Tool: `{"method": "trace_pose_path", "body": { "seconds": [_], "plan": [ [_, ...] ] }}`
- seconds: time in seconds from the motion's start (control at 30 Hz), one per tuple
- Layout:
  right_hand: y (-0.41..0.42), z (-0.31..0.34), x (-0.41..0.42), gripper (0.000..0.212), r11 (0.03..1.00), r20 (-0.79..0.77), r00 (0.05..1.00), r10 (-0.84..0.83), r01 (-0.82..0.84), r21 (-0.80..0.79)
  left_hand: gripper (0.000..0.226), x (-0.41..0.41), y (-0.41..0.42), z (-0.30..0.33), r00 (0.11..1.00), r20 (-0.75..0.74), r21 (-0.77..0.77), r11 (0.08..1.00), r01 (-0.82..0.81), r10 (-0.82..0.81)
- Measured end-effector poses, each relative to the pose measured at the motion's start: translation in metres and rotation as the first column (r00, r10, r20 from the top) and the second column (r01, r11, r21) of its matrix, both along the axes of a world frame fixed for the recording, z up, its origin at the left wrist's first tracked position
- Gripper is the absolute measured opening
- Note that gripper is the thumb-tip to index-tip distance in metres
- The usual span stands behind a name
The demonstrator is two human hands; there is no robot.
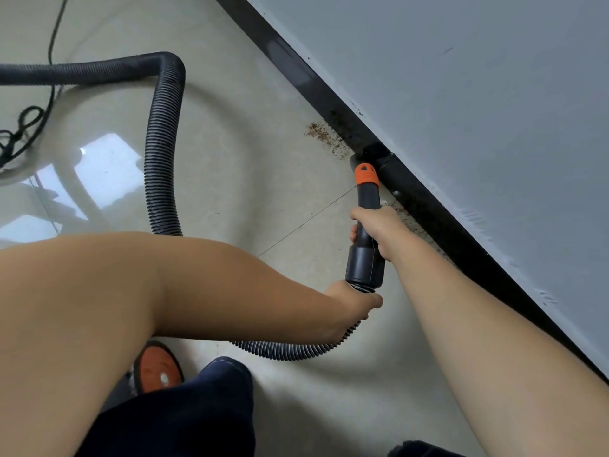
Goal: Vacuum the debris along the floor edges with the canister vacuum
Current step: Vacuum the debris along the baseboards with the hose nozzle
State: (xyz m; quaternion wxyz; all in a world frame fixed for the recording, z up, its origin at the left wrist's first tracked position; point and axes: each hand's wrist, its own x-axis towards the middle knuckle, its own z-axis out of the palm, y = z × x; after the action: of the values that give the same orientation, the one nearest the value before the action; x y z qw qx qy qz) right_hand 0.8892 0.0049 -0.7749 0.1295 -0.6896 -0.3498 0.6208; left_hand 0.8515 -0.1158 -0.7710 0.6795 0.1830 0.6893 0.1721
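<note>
the right hand (379,230) grips the wand (366,206), its nozzle (365,173) on the floor (263,159) beside the debris (324,136) at the baseboard (329,94). the left hand (354,303) clasps the hose (164,143) just behind it.

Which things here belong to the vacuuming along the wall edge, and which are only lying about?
For the job:
nozzle, held by the right hand
hose, held by the left hand
brown debris
black baseboard

Lying about:
tangled black cord
orange round object

Indoor room, glossy tiled floor (250,166), black skirting (428,199), grey wall (478,94)
</note>
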Motion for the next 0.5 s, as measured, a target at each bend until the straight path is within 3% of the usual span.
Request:
{"method": "trace_pose_path", "body": {
  "seconds": [0.5],
  "plan": [
    [0.048,-0.006,-0.046,0.009,0.988,0.038,0.988,0.152,-0.153,0.032,0.013,-0.025,0.047,-0.022,0.989,0.009,0.024,0.989,-0.149,0.149]
  ]
}}
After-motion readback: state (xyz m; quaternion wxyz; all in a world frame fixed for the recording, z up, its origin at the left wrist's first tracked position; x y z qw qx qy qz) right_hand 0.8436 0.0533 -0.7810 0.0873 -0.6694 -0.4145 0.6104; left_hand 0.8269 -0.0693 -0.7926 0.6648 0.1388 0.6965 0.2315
